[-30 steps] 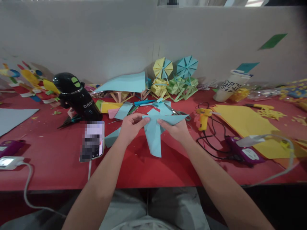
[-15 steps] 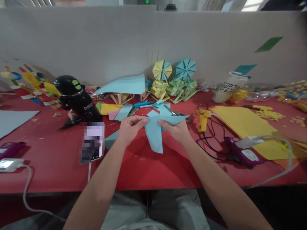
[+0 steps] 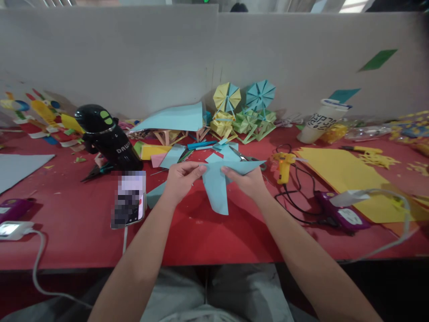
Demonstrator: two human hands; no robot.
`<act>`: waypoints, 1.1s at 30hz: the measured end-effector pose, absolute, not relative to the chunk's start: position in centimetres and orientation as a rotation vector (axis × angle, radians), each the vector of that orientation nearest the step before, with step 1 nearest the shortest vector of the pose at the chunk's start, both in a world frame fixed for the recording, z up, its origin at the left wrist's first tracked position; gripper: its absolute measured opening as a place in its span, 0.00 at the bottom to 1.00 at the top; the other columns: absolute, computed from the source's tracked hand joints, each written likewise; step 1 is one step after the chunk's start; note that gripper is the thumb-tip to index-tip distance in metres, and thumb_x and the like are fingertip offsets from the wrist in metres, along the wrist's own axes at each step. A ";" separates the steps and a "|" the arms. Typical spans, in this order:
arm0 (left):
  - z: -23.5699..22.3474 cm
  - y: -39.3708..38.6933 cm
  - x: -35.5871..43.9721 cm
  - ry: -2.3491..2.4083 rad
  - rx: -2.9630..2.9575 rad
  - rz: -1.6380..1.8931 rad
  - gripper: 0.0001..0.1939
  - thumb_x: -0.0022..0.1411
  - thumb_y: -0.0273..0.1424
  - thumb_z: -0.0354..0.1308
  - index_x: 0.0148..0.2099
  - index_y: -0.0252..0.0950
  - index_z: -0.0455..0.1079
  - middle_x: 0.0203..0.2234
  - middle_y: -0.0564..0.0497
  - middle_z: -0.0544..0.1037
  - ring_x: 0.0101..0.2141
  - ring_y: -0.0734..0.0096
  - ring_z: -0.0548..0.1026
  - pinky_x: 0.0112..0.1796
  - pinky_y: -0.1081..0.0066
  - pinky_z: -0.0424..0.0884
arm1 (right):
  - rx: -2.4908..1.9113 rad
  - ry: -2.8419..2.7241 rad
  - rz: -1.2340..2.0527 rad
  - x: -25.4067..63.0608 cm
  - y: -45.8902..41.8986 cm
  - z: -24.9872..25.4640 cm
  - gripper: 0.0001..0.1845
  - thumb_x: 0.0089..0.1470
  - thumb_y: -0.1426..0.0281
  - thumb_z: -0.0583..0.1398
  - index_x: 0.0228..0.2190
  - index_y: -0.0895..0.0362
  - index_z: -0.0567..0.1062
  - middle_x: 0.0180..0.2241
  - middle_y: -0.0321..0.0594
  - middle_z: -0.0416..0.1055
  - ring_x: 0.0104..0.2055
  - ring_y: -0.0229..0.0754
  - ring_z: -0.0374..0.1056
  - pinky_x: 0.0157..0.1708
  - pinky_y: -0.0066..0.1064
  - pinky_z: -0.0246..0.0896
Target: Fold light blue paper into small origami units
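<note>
A piece of light blue paper point(image 3: 216, 190) is held up above the red table, one part hanging down and another reaching right over my right hand. My left hand point(image 3: 182, 180) pinches its upper left edge between thumb and fingers. With the thumb on the front and the fingers hidden behind, my right hand point(image 3: 246, 180) grips the paper's upper right part. Just beyond lie more blue paper pieces point(image 3: 231, 154) and scissors point(image 3: 243, 155), partly covered by the held paper.
A black bottle point(image 3: 107, 138) and a phone point(image 3: 130, 199) stand to the left. On the right are a yellow glue gun point(image 3: 284, 167) with black cable, a purple power strip point(image 3: 342, 212) and yellow paper sheets point(image 3: 338, 174). Folded paper wheels point(image 3: 260, 95) stand at the back by the partition.
Almost nothing differs. Both hands keep their hold on the blue paper in the same place, and the view has shifted very slightly.
</note>
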State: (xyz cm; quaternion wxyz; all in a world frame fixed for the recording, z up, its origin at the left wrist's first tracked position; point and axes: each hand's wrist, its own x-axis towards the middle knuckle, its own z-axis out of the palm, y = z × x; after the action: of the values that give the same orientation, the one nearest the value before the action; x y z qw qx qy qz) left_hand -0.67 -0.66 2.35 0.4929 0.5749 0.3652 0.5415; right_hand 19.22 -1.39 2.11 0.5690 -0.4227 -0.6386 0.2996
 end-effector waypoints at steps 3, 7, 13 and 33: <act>2.3 -0.7 -0.7 0.886 1.386 1.314 0.14 0.51 0.41 0.69 0.34 0.36 0.81 0.27 0.50 0.82 0.28 0.71 0.77 0.33 0.71 0.77 | -0.990 -1.488 0.725 19.2 -1.5 2.3 0.13 0.46 0.61 0.67 0.22 0.56 0.73 0.26 0.36 0.74 0.30 0.41 0.70 0.34 0.35 0.68; 2.2 -0.6 -0.7 0.902 1.356 1.318 0.15 0.50 0.42 0.70 0.33 0.36 0.81 0.26 0.49 0.81 0.28 0.70 0.78 0.34 0.70 0.77 | -1.000 -1.475 0.757 19.1 -1.7 2.5 0.13 0.45 0.60 0.67 0.22 0.56 0.73 0.26 0.37 0.75 0.30 0.42 0.71 0.34 0.37 0.69; 2.1 -0.5 -0.6 0.897 1.279 1.291 0.16 0.47 0.43 0.71 0.33 0.36 0.81 0.27 0.49 0.81 0.30 0.68 0.78 0.35 0.67 0.78 | -1.000 -1.469 0.774 19.1 -1.7 2.6 0.13 0.45 0.60 0.67 0.22 0.56 0.75 0.26 0.38 0.76 0.30 0.43 0.71 0.34 0.37 0.70; 2.5 -0.6 0.5 0.993 1.035 1.208 0.19 0.41 0.43 0.73 0.31 0.34 0.78 0.25 0.50 0.80 0.30 0.67 0.77 0.33 0.67 0.75 | -1.037 -1.368 0.897 18.8 -0.9 1.1 0.14 0.42 0.61 0.70 0.28 0.56 0.76 0.31 0.41 0.77 0.33 0.44 0.72 0.37 0.39 0.70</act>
State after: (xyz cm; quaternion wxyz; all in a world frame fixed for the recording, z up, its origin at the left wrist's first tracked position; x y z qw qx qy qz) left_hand 0.46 -0.58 2.48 0.5918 0.4449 0.4268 0.5194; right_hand 18.80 -0.94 1.14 0.5666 -0.4413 -0.5818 0.3818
